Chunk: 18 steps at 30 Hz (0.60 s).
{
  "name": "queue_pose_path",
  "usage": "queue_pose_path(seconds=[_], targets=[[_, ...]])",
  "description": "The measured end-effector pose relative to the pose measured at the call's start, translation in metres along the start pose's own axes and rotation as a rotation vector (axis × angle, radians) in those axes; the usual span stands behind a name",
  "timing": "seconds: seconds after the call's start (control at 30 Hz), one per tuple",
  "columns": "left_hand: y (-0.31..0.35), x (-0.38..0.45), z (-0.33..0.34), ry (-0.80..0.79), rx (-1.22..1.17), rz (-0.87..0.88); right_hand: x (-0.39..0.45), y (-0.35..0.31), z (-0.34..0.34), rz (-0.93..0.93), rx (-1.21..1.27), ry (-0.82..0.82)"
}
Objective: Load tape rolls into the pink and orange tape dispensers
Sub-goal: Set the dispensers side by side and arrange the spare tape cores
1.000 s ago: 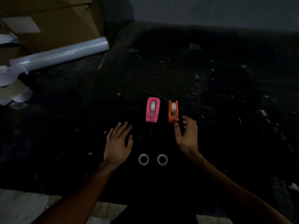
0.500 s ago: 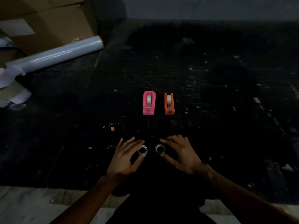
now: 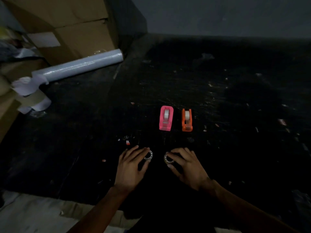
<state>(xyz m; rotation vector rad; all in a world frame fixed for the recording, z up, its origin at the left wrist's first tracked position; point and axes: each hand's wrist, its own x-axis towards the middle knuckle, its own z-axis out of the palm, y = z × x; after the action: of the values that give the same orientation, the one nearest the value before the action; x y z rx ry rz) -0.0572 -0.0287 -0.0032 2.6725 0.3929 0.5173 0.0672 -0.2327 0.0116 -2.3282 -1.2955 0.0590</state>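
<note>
A pink tape dispenser [image 3: 166, 118] and an orange tape dispenser [image 3: 186, 120] stand side by side on the dark floor, each with a whitish roll showing in its well. Nearer to me lie two small tape rolls. My left hand [image 3: 131, 167] has its fingers and thumb closed around the left tape roll [image 3: 148, 155]. My right hand [image 3: 186, 165] grips the right tape roll [image 3: 168, 159] the same way. Both rolls look tilted between the fingertips, partly covered by them.
A long roll of clear wrap film [image 3: 79, 66] lies at the left against stacked cardboard boxes [image 3: 72, 27]. Crumpled white paper [image 3: 28, 84] sits beside it. Small scraps litter the dark floor [image 3: 235, 115]. A pale floor strip [image 3: 33, 214] runs along the near edge.
Both hands drew back from the dispensers to the two rolls lying nearer me, then closed their fingers around them. The rolls now sit tilted in the fingertips.
</note>
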Motion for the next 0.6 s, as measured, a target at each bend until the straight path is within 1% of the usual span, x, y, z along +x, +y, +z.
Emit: queue_pose_path(seconds=[0.13, 0.3, 0.5, 0.6], targets=[[-0.024, 0.031, -0.015, 0.055, 0.025, -0.160, 0.049, -0.020, 0.003, 0.019, 0.055, 0.025], [-0.049, 0.075, -0.022, 0.056, -0.003, -0.335, 0.122, -0.040, -0.001, -0.009, -0.065, -0.022], [-0.064, 0.117, -0.018, -0.012, -0.037, -0.449, 0.184, -0.034, 0.006, 0.038, -0.236, -0.155], [-0.066, 0.131, -0.011, -0.065, -0.029, -0.448, 0.199, -0.028, 0.010, 0.043, -0.280, -0.216]])
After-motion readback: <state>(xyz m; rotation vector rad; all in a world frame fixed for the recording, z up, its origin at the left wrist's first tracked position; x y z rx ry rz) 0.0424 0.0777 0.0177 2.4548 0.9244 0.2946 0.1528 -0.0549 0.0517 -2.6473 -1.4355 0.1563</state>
